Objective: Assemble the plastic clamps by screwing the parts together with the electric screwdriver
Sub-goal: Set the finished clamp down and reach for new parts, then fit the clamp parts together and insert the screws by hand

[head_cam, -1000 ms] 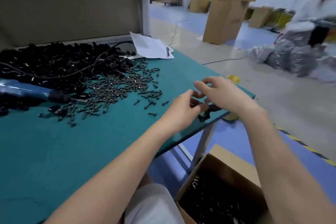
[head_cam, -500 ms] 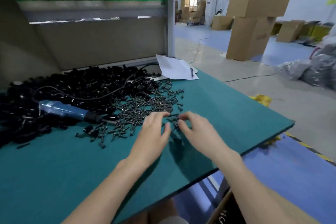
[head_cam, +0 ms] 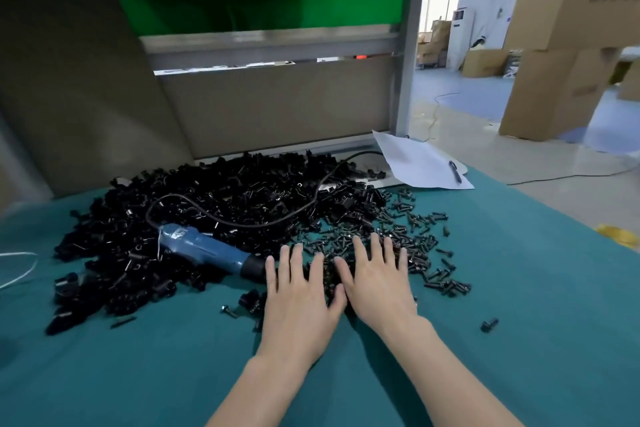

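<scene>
Both hands, pinched fingertip to fingertip half a second ago, now lie spread flat on the screws.

Head view: the left hand [head_cam: 298, 302] and right hand [head_cam: 377, 284] sit side by side, palms down, fingers straight and splayed, holding nothing, over the near edge of the loose screws [head_cam: 415, 236] on the green table mat [head_cam: 138, 374]. The electric screwdriver [head_cam: 207, 248] lies just left of the left hand, resting on the heap of black clamp parts [head_cam: 225, 191].

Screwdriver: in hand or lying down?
Lying down, unheld. The electric screwdriver lies on its side among the clamp parts; left hand and right hand are flat, fingers spread, over the screws.
</scene>
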`<state>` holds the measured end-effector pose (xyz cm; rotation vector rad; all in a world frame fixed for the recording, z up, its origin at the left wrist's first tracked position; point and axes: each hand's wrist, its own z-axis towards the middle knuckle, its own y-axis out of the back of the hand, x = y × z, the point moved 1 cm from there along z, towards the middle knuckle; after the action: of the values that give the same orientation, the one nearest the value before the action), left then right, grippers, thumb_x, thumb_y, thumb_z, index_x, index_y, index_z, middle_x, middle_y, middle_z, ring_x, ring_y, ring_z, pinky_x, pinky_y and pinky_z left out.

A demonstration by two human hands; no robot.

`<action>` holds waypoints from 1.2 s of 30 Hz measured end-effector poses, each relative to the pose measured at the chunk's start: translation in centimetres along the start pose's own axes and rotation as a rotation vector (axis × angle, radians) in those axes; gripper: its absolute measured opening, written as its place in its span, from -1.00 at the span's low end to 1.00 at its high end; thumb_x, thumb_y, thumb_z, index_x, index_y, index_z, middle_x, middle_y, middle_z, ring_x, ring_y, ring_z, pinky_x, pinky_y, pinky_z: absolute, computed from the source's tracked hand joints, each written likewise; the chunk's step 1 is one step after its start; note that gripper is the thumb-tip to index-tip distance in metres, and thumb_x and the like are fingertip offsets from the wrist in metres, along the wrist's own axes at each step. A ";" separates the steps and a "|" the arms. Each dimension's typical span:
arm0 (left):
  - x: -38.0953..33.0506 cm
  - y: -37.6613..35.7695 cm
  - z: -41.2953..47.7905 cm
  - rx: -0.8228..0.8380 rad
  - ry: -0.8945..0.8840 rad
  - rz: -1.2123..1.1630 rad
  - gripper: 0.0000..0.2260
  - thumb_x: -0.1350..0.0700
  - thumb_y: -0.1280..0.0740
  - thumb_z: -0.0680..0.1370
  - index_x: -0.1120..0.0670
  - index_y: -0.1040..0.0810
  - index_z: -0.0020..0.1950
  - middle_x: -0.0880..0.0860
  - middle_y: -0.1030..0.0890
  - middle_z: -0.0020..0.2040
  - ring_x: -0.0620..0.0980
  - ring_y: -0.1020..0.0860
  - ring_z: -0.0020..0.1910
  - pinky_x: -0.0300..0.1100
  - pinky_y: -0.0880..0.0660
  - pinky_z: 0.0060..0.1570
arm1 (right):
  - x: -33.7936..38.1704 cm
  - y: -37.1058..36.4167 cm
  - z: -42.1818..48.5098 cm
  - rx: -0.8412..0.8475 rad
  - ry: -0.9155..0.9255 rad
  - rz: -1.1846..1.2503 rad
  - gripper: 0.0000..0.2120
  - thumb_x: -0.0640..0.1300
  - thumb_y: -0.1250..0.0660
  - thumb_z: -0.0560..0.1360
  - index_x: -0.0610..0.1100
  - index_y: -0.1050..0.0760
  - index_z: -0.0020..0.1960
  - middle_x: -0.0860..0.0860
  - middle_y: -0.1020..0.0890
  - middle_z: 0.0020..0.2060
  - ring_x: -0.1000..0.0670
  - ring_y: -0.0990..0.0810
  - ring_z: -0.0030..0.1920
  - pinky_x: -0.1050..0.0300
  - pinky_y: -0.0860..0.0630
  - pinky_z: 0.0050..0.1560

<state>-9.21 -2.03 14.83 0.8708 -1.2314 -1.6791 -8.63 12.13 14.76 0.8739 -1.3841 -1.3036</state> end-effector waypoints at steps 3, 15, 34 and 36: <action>0.1 -0.1 1.9 0.002 0.009 0.046 -0.37 -0.16 0.18 0.61 0.04 -0.15 0.64 0.23 -0.11 0.63 0.22 0.03 0.63 0.21 0.21 0.57 | 0.5 -0.4 2.1 -0.048 -0.028 0.077 -0.33 0.26 0.09 0.70 -0.05 0.10 0.69 -0.18 0.06 0.67 -0.22 0.13 0.67 -0.28 0.21 0.59; 0.3 -0.8 3.2 -0.005 -0.048 -0.094 -0.53 -0.09 0.02 0.59 0.04 -0.61 0.21 0.03 -0.61 0.24 0.12 -0.51 0.34 0.12 -0.50 0.25 | -0.1 0.4 6.5 -0.333 -0.110 0.375 -0.79 -0.04 -0.24 0.68 0.07 -0.53 0.28 -0.03 -0.43 0.27 -0.13 -0.45 0.26 -0.18 -0.28 0.46; 0.3 1.0 7.9 -0.027 0.058 -0.400 -0.71 -0.06 -0.08 0.69 -0.07 -0.41 0.38 -0.14 -0.48 0.24 -0.14 -0.43 0.17 -0.19 -0.39 0.13 | -2.9 3.2 7.1 -0.239 -0.537 2.314 -0.58 0.17 -0.15 0.71 -0.13 -0.61 0.10 -0.01 -0.52 -0.15 0.11 -0.44 -0.43 0.24 -0.44 -0.48; -0.8 0.7 10.7 0.031 0.041 -0.333 -0.69 0.00 -0.09 0.71 0.02 -0.40 0.42 -0.02 -0.47 0.29 -0.04 -0.50 0.18 -0.15 -0.42 0.02 | -2.9 3.2 7.0 -0.188 -0.518 2.370 -0.55 0.21 -0.12 0.70 -0.13 -0.60 0.07 0.00 -0.47 -0.20 0.11 -0.43 -0.43 0.27 -0.39 -0.52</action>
<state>-18.31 2.48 18.46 1.1746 -1.1322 -1.8945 -14.27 17.14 17.95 -1.2668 -1.3798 0.3670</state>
